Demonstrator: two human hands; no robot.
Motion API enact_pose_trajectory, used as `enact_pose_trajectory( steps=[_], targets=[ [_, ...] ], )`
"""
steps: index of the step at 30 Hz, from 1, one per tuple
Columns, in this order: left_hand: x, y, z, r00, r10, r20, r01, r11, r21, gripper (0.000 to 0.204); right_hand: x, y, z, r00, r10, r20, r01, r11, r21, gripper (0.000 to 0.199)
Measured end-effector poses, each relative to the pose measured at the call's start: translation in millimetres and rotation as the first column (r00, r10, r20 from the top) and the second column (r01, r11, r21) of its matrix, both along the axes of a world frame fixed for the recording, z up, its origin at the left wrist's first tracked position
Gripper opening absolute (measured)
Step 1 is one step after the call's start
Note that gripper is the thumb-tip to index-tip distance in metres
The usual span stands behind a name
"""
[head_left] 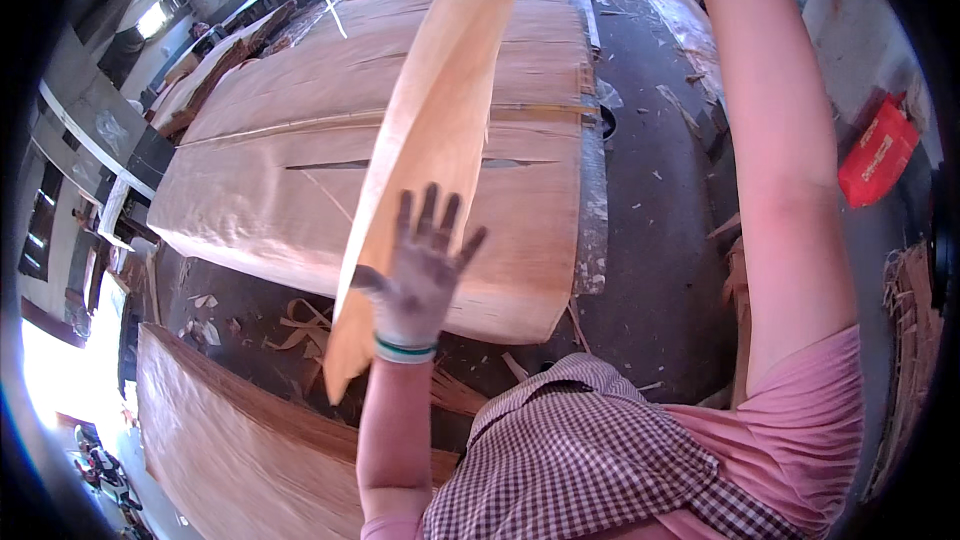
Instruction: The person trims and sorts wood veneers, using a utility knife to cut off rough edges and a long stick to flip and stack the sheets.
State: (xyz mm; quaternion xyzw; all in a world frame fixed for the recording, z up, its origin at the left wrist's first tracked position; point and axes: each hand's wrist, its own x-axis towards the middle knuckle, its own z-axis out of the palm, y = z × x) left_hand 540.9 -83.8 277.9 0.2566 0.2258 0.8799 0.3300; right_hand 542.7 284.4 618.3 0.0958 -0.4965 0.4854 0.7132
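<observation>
My left hand (418, 280), in a soiled white glove with a green-striped cuff, is raised with its palm showing and its fingers spread. Behind it hangs a long, narrow strip of wood veneer (440, 90), slightly twisted, running from the top edge down to a pointed lower end. Whether the hand touches the strip I cannot tell. My right arm (785, 160) reaches up past the top edge, so the right hand is out of sight. Beneath the strip lies a wide stack of veneer sheets (270, 180), its top sheet split by a dark gap.
Another veneer stack (240, 440) lies at the lower left. Curled wood scraps (305, 325) litter the floor between the stacks. A red bag (880, 152) hangs at the right wall, above bundled veneer offcuts (905, 330). A dark aisle (650, 230) with small debris runs along the right.
</observation>
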Motion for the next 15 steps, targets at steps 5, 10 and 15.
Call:
enact_pose_trajectory(
  steps=[5,10,15],
  targets=[
    [-95,-4,29,0.943,0.236,-0.236,-0.280,0.945,-0.171,0.120,-57,28,-52,0.912,0.391,-0.122,-0.408,0.894,-0.188,0.020],
    [-224,-17,30,0.934,0.335,-0.125,-0.353,0.919,-0.177,0.102,-134,24,-124,0.953,0.234,0.194,-0.144,0.909,-0.391,0.015],
    [-371,-11,20,0.957,0.272,-0.099,-0.287,0.933,-0.217,0.080,-203,28,-194,0.951,0.212,0.227,-0.067,0.855,-0.515,0.010]
  ],
)
